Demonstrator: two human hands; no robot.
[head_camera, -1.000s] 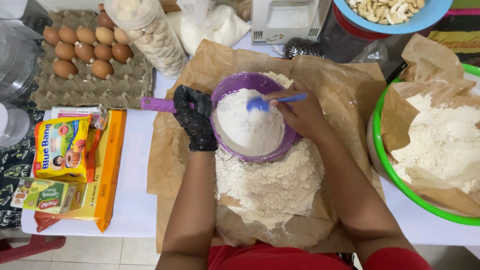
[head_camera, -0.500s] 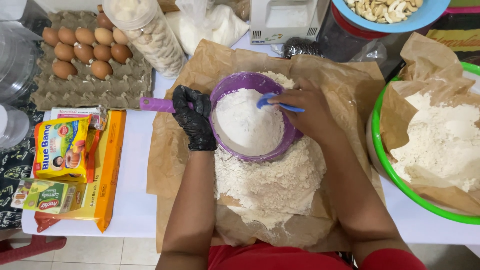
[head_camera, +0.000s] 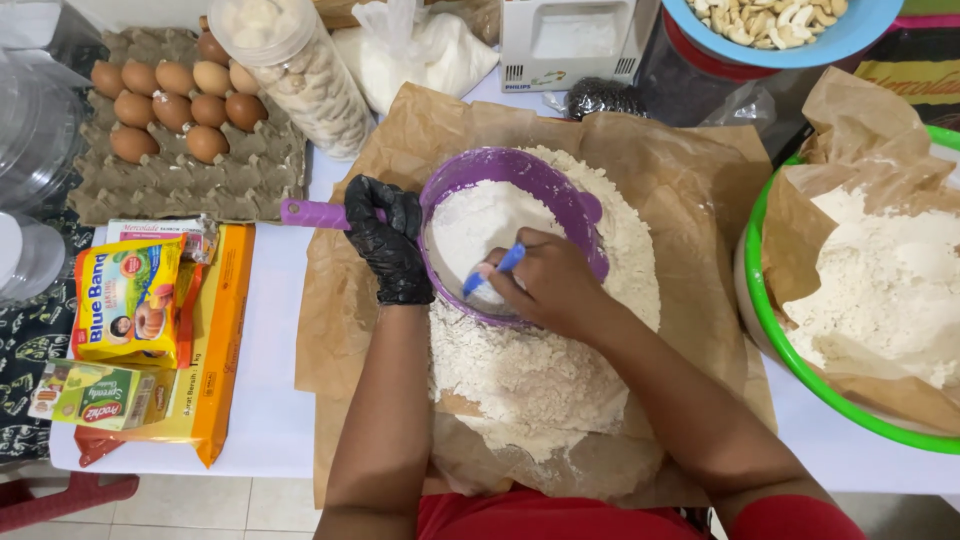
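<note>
My left hand (head_camera: 385, 245), in a black glove, grips the handle of a purple sieve (head_camera: 560, 195) and holds it over a heap of sifted flour (head_camera: 540, 370). The heap lies on brown paper (head_camera: 690, 200) spread on the table. Flour fills the sieve's bowl. My right hand (head_camera: 545, 285), bare, is closed on a small blue spoon (head_camera: 498, 270), whose tip presses into the flour at the near side of the sieve.
A green bowl (head_camera: 800, 365) lined with brown paper holds more flour at the right. An egg tray (head_camera: 200, 170), a clear jar of white biscuits (head_camera: 295, 70), butter packets (head_camera: 130, 300) and an orange box (head_camera: 215, 340) lie to the left. A blue bowl of cashews (head_camera: 790, 30) stands behind.
My right hand has swept the blue spoon from the sieve's far right side down to its near side. The gloved left hand keeps the sieve where it was.
</note>
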